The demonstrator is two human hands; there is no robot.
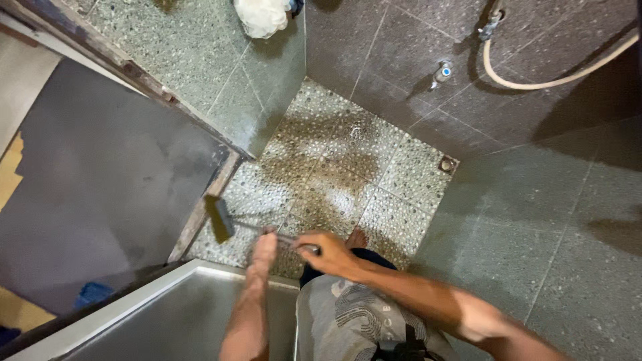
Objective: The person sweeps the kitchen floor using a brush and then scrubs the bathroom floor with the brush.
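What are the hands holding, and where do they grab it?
Both the left hand and the right hand hold a long-handled brush by its thin handle; the brush head hangs over the wet pebble floor.

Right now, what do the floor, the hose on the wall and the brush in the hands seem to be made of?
The floor looks like pebble-pattern tile, wet and glossy, with grout lines showing. The hose seems soft plastic or rubber, beige and matte, since it bends in a loop. The brush, held by the left hand and right hand, has a dark head and thin, probably metal handle; blur hides more.
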